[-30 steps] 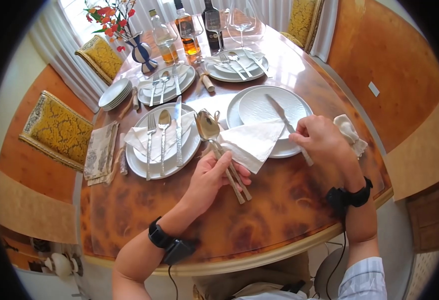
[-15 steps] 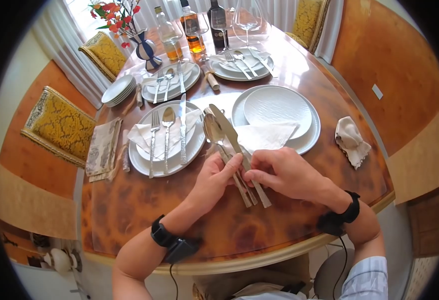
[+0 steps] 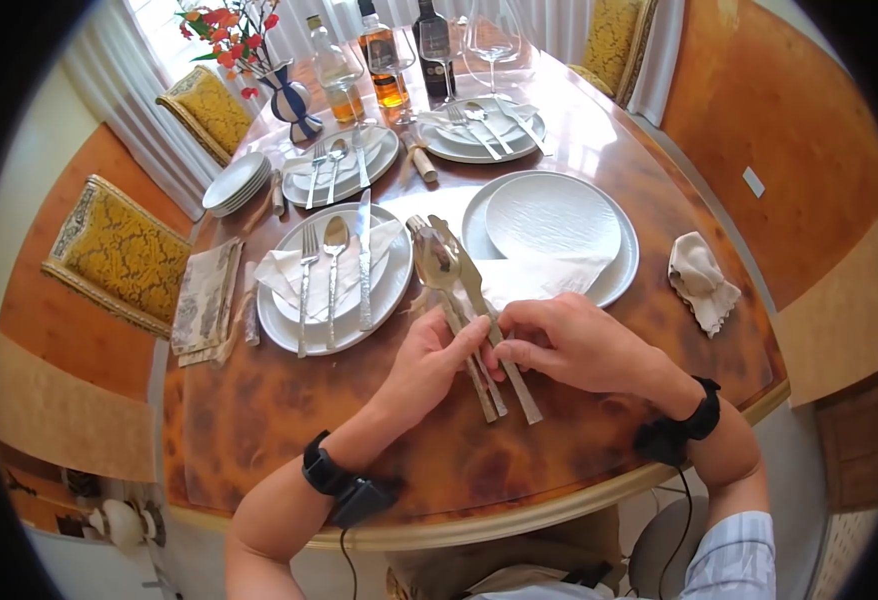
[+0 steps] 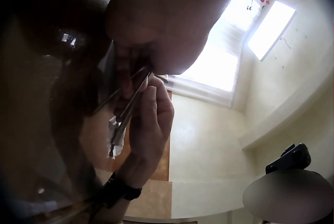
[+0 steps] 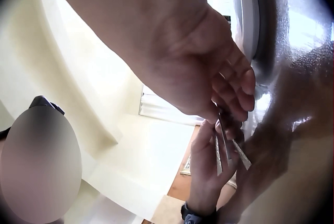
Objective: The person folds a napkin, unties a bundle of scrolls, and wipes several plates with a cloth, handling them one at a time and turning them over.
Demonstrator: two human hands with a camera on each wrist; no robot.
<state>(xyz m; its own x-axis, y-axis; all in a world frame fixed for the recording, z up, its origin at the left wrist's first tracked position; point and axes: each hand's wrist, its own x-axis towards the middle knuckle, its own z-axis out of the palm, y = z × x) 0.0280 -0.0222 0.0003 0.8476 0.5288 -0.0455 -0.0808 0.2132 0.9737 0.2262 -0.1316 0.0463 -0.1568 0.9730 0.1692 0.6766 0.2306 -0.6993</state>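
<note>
A shiny metal finish is shown by the raised spoon (image 3: 440, 263) and the raised knife (image 3: 470, 272). The counter (image 3: 599, 440) is surfaced in smooth, glossy, burl-patterned wood. A rippled, glazed face is seen on the small plate (image 3: 554, 215). The white napkin (image 3: 539, 279) and the beige napkin (image 3: 701, 280) are made of matt cloth. The chair (image 3: 114, 245) is covered in patterned fabric.

The left hand (image 3: 437, 350) hides part of the spoon (image 3: 438, 264); print on the dark bottle (image 3: 434, 80) is too small to read.
</note>
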